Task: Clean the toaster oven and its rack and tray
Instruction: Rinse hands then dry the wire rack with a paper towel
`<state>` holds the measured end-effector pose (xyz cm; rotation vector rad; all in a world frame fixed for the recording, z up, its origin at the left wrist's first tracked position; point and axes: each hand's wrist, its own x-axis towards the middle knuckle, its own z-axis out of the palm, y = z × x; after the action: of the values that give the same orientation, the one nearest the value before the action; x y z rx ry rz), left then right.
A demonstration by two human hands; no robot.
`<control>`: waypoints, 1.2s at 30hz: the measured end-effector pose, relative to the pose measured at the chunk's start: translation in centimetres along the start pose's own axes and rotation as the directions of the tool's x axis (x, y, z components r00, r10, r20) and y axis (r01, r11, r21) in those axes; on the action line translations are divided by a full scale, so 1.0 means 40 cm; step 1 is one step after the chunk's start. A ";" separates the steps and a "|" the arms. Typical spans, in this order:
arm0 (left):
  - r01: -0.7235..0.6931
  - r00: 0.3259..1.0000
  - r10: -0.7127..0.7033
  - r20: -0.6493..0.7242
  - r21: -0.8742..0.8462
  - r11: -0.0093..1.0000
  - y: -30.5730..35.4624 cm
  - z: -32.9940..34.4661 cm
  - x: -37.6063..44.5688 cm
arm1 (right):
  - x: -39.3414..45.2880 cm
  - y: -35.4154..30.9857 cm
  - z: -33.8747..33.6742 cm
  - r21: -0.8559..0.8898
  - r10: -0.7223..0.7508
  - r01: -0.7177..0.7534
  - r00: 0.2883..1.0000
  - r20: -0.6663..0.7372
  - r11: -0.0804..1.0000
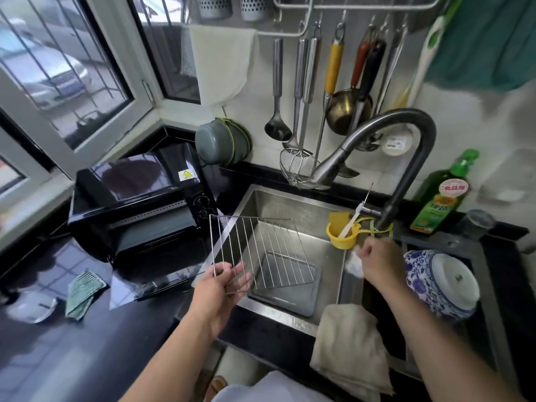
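Over the sink, the left hand grips the wire rack, the right hand clutches a white cloth, and the tray lies inside unwashed; cleaning seems barely begun.

Both bare forearms reach forward from the near edge. The left hand is palm up, its fingers curled under and thumb over the near corner of the rack. The right hand is knuckles up, fingers curled around a white cloth.
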<state>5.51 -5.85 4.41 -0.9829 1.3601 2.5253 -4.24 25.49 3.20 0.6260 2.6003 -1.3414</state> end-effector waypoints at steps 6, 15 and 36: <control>-0.018 1.000 0.019 0.007 -0.030 0.999 0.021 -0.012 -0.013 | -0.007 -0.028 -0.002 -0.227 -0.147 0.146 0.989 0.011 0.963; -0.025 0.999 0.026 0.034 -0.032 0.999 0.024 -0.019 -0.019 | -0.039 -0.074 -0.007 0.310 -0.219 0.120 0.926 0.307 0.943; -0.039 0.997 0.042 0.058 -0.051 0.998 0.009 -0.009 -0.038 | -0.093 -0.092 -0.001 0.718 -0.057 -0.285 0.910 0.411 0.635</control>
<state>6.74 -6.03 5.44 -0.8902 1.3202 2.6080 -2.46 22.53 7.15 0.5114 1.5422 -2.2508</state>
